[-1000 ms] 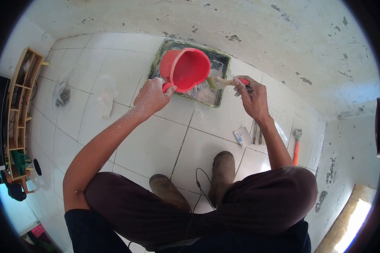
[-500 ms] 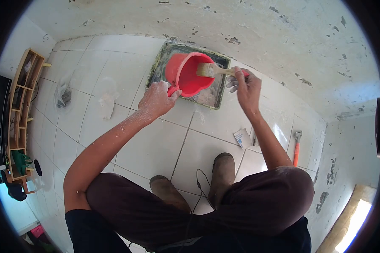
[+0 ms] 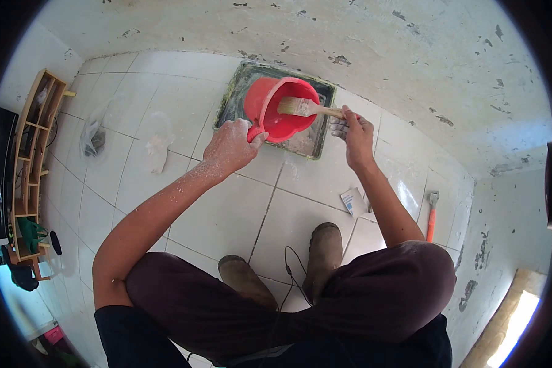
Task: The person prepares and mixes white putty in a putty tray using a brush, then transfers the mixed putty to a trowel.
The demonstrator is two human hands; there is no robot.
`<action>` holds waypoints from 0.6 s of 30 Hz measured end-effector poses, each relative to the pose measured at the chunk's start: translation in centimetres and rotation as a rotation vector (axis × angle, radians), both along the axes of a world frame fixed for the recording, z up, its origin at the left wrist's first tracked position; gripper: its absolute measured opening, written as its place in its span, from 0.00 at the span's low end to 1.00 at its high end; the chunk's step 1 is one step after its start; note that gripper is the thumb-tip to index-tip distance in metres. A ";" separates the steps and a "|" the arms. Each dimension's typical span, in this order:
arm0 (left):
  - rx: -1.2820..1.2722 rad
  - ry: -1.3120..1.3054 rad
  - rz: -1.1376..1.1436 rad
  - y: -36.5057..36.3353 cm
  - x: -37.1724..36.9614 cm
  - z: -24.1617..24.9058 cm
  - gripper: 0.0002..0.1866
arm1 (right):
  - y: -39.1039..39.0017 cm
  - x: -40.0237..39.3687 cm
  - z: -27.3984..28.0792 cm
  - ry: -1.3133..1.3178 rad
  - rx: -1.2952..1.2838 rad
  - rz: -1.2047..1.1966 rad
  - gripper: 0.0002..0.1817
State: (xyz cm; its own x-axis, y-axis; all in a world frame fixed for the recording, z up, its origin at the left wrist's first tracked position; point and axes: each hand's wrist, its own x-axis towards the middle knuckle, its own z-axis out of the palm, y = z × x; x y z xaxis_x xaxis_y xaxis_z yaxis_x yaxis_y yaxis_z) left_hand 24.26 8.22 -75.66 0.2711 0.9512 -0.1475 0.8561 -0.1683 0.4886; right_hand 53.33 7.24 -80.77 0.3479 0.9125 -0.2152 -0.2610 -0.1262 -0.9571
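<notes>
A red dipper (image 3: 261, 98) is tilted over a dark tray (image 3: 227, 98), its mouth turned toward the right. Powder-dusted, my left hand (image 3: 232, 146) is wrapped round the dipper's handle. My right hand (image 3: 357, 132) grips the wooden handle of a paintbrush (image 3: 310, 108) between thumb and fingers. The pale bristles lie inside the dipper's mouth. Greyish residue covers part of the tray's bottom.
On the tiled floor are a torn packet (image 3: 353, 202), an orange-handled scraper (image 3: 432, 216) and a plastic bag (image 3: 94, 142). A wooden shelf (image 3: 34, 144) stands at the left. Behind the tray rises a patchy wall (image 3: 374, 37). My boots (image 3: 324, 251) are below the tray.
The brush has moved left, deeper into the dipper. The dipper has shifted slightly right, and my right hand's grip now sits nearer the handle's end.
</notes>
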 end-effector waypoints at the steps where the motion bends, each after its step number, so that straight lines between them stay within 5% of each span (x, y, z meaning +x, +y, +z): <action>1: -0.001 0.012 -0.004 0.2 -0.2 0.0 0.24 | -0.1 0.5 0.5 -0.060 0.007 0.035 0.19; 18: 0.034 0.025 0.088 0.7 -1.6 -0.5 0.23 | -3.6 0.9 6.8 -0.879 0.229 0.255 0.21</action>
State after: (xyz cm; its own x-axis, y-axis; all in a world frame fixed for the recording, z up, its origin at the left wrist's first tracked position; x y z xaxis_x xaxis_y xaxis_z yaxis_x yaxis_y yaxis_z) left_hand 22.61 8.95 -76.13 0.1827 0.9758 -0.1205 0.8801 -0.1077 0.4624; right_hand 54.27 3.66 -73.97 0.0845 0.9711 0.2231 0.5758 0.1352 -0.8063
